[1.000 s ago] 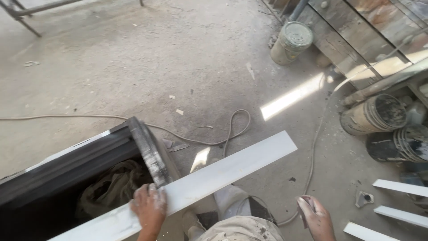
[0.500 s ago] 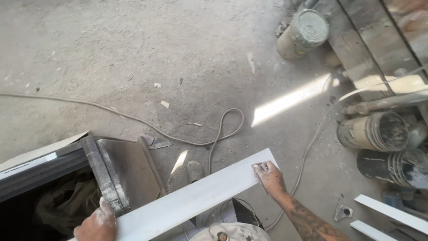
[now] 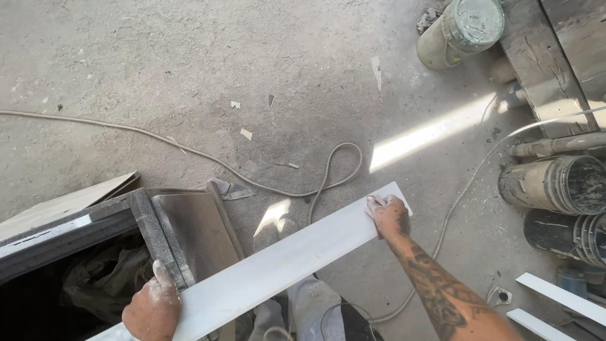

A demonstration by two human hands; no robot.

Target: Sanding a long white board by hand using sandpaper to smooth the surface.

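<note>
A workshop or building site for stone or tile work. Evidence: a bare, dusty concrete floor (image 3: 189, 57) scattered with chips; a power cable (image 3: 265, 183) looping across it; grimy buckets (image 3: 555, 183) lying on their sides; a paint-stained can (image 3: 461, 31); rough timber planks (image 3: 543, 63); cut white strips (image 3: 562, 300) on the ground; dark polished slabs (image 3: 189, 233) stacked at the left.

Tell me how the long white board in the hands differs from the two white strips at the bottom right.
The long white board is wide and held off the ground, the left hand at its near end and the right hand at its far end; the two white strips are narrow and lie untouched on the dusty concrete floor. The board slants up to the right; the strips slant down to the right. All are flat, white and straight-edged.
</note>
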